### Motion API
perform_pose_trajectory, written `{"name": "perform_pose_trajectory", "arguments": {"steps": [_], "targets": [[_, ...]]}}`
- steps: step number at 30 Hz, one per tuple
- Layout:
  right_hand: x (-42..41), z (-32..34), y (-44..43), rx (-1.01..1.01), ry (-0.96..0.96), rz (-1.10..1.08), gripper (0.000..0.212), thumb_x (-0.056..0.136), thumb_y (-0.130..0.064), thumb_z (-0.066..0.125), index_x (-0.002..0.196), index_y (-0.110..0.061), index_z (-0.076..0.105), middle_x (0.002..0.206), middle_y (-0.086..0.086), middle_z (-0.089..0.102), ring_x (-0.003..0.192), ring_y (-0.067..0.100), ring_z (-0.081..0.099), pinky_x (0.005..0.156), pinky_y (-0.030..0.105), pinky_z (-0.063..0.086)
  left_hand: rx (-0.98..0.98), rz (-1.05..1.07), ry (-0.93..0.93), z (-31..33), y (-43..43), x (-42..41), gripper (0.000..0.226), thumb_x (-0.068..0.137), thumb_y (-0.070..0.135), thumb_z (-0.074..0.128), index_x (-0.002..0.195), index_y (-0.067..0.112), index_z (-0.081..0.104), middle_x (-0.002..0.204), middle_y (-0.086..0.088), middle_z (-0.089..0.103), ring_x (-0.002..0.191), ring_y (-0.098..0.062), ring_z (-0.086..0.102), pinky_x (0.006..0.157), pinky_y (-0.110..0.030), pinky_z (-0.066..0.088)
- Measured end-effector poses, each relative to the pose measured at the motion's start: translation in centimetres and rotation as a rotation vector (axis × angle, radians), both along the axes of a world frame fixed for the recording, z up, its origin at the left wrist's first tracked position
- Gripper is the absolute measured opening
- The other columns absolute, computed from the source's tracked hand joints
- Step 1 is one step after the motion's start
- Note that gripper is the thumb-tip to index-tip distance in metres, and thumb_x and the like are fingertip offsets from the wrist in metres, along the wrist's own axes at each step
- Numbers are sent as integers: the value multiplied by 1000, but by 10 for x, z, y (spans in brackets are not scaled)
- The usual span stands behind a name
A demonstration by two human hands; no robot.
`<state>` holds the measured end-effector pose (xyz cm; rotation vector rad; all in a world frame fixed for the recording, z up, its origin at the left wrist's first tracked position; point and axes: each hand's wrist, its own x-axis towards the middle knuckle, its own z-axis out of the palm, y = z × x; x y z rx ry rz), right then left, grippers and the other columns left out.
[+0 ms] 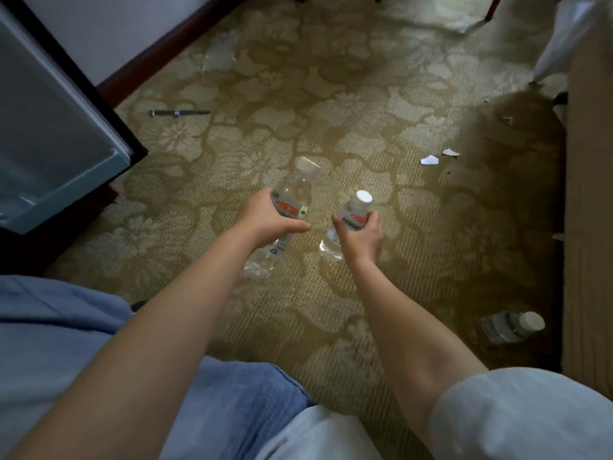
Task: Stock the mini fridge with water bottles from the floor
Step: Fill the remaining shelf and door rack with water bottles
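Patterned olive-and-tan carpet (331, 104) fills pretty much the whole shot, kind of a floral damask thing, and it's dim in here. Closest to the camera you've got blue fabric over the person's lap (66, 327) and a pale rolled-up sleeve (517, 413) on the right arm. Both bare forearms reach out and down toward the floor.

Left hand (265, 219) is wrapped around the middle of a clear water bottle (292, 197), fingers curled over its red-and-white label, thumb sticking out to the right. That bottle is tilted, white cap pointing away from the camera, bottom end down near the carpet. Can't tell whether it actually touches the floor.

Right hand (361, 235) is closed around a second bottle (353, 215) just beside the first one, gripping it at the label with the white cap poking up past the fingers. This one is tilted too, base toward the camera, and the two bottles sit apart with a strip of carpet between them.

Off to the right, a third bottle (510, 327) lies on its side in the shadow, near a tall beige piece of furniture (590, 227).

Farther out there are two small white paper scraps (438, 156) on the carpet. On the left, the mini fridge door (49, 127) hangs open, grey-blue inner face toward us. Beyond it a thin dark metal-looking rod (179, 112) lies on the floor, and a dark wood baseboard (159, 51) runs along the white wall at the back.
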<state>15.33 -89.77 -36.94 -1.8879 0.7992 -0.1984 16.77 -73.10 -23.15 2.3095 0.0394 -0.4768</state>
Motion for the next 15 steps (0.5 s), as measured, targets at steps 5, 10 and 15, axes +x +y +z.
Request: {"name": "perform_pose_trajectory", "arguments": {"steps": [5, 10, 15], "targets": [[48, 43, 73, 6, -89, 156, 57, 67, -59, 75, 102, -20, 51, 104, -3, 65, 92, 19, 63, 75, 36, 51, -35, 226, -85, 28, 58, 23, 73, 52, 38, 89, 113, 16, 57, 108, -2, 65, 100, -20, 62, 90, -37, 52], [85, 86, 151, -7, -176, 317, 56, 67, -59, 74, 100, -22, 49, 102, -3, 64, 91, 17, 61, 76, 35, 50, -99, 436, -162, 56, 129, 38, 82, 41, 48, 87, 112, 17, 63, 105, 0, 69, 96, -18, 65, 89, -37, 54], [110, 124, 230, -6, -240, 445, 53, 68, -57, 74, 101, -24, 50, 100, -6, 63, 90, 14, 61, 74, 32, 51, -143, 642, -286, 74, 208, 41, 72, 55, 38, 88, 116, 15, 57, 108, 4, 65, 101, -15, 62, 89, -32, 51]]}}
